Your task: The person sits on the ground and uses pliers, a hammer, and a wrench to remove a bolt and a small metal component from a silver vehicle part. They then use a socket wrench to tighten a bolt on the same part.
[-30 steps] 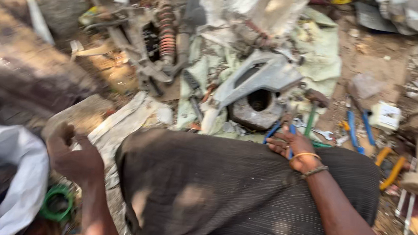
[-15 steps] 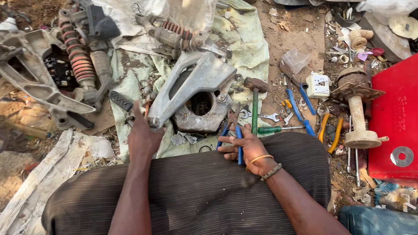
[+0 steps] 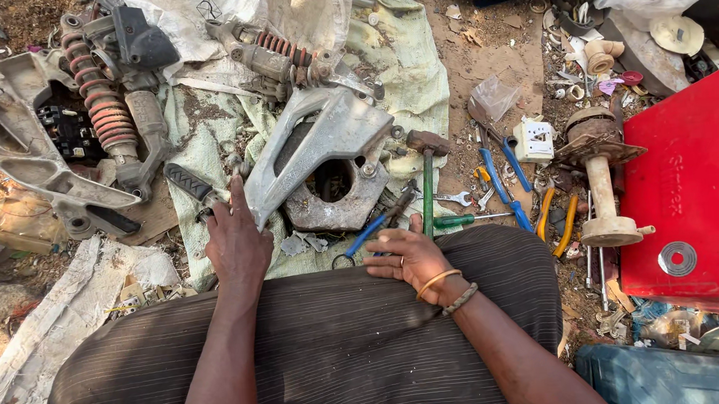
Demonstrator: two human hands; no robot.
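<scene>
My left hand (image 3: 236, 240) reaches forward over my dark striped lap, fingers stretched out and touching the lower end of a grey cast-metal bracket (image 3: 321, 141) that lies on a pale green cloth (image 3: 400, 56). It holds nothing. My right hand (image 3: 410, 257) rests flat at the edge of my lap, fingers spread, beside blue-handled pliers (image 3: 370, 233) and a green-handled screwdriver (image 3: 462, 219). A hammer with a green handle (image 3: 428, 176) lies just beyond the right hand. A round metal plate (image 3: 334, 199) sits under the bracket.
Shock absorbers with reddish springs (image 3: 104, 102) and a large grey frame part (image 3: 18, 141) lie at the left. Blue and orange-handled pliers (image 3: 505, 175), a wrench and small parts litter the dirt at right, beside a rusty spindle (image 3: 601, 177) and a red metal box (image 3: 696, 195).
The view has swung and settled over the cloth. My left hand came from the far left to the grey bracket's lower end. My right hand stays near the blue pliers.
</scene>
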